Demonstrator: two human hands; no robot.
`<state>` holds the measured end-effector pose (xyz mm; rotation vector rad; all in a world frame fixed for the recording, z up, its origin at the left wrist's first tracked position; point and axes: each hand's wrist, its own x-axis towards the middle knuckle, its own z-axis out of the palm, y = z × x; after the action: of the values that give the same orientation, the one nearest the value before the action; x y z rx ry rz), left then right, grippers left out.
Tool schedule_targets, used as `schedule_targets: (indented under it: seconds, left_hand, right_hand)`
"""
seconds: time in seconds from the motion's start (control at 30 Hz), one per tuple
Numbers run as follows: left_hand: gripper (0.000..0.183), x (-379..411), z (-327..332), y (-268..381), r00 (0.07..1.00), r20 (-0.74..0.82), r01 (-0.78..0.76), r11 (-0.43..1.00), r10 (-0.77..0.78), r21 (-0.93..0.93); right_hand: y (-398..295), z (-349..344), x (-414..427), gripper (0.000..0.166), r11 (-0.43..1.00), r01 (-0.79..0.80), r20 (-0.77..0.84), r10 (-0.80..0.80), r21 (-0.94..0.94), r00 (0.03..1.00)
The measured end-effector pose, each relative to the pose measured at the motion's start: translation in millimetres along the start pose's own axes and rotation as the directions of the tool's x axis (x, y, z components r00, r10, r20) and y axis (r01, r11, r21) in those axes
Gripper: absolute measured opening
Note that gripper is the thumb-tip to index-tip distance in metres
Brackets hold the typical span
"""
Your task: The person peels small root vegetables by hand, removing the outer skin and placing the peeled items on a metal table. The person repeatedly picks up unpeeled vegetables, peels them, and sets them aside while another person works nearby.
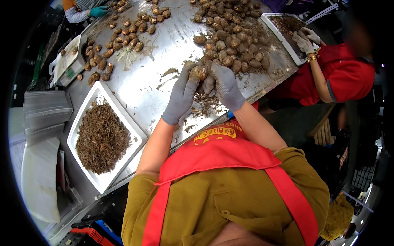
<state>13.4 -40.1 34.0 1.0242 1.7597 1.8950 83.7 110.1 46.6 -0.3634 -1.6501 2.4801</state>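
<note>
Both my hands wear grey work gloves and meet over the metal table (144,80). My left hand (183,92) grips a brown taro corm (199,73) from its left side. Against the corm's right side, my right hand (224,83) is closed with its fingers curled in. Whether those fingers hold the corm or a loose scrap cannot be seen. Brown fibrous peelings (206,104) lie on the metal beneath my hands. Just beyond them spreads a large heap of hairy taro corms (231,46).
Cleaner corms (132,35) lie scattered at the far left, near a weighing scale (72,61). A white foam tray (138,140) of brown fibres stands at left. At right, a co-worker's gloved hands (304,41) are over another foam tray (281,40). A teal-gloved hand (98,11) is at the far edge.
</note>
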Motion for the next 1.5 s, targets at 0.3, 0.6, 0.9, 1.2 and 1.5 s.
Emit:
schedule_targets:
  seconds: [0.3, 0.6, 0.9, 1.2, 1.5]
  left_hand:
    - [0.048, -18, -2, -9, 0.976, -0.035, 0.193, 0.935, -0.213, -0.298]
    - [0.061, -31, -26, 9, 0.988, -0.069, 0.132, 0.987, -0.139, -0.096]
    - [0.074, -37, -38, 14, 0.971, 0.097, 0.202, 0.967, -0.219, 0.157]
    - [0.075, -20, -20, 46, 0.972, 0.1, 0.215, 0.976, -0.211, -0.027]
    - [0.056, -20, -25, 35, 0.921, -0.087, 0.366, 0.919, -0.38, -0.146]
  right_hand:
    - [13, -10, -19, 0.034, 0.888, -0.099, 0.12, 0.17, -0.449, 0.978]
    - [-18, 10, -9, 0.032, 0.94, 0.121, 0.131, -0.082, -0.318, 0.988]
    - [-12, 21, -9, 0.024, 0.465, 0.348, 0.214, -0.316, -0.814, 0.924]
    - [54, -24, 8, 0.027, 0.461, 0.407, 0.41, -0.098, -0.788, 0.907]
    - [-15, 12, -16, 0.036, 0.928, 0.175, 0.222, -0.104, -0.33, 0.969]
